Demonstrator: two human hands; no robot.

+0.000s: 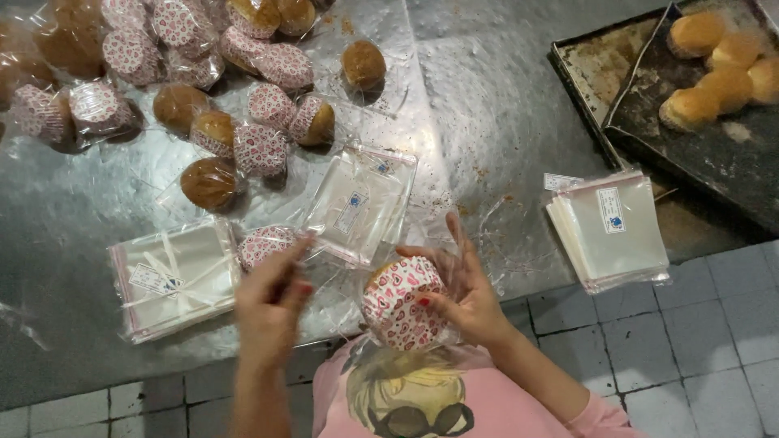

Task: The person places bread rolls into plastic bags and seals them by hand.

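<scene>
Clear film bag [422, 268] surrounds a muffin in a heart-print cup [402, 302], pinched by the right hand [464, 296] just above the steel table [487, 97] edge. Left hand [269, 302] fingers nip the bag's flap. Loose grip could drop the muffin floorward. Open room lies right, before the bag stack [613, 231].

We see wrapped muffins [209, 183] heaped at upper left, a dark baking tray [584, 65] of bare buns [690, 109] at right.
</scene>
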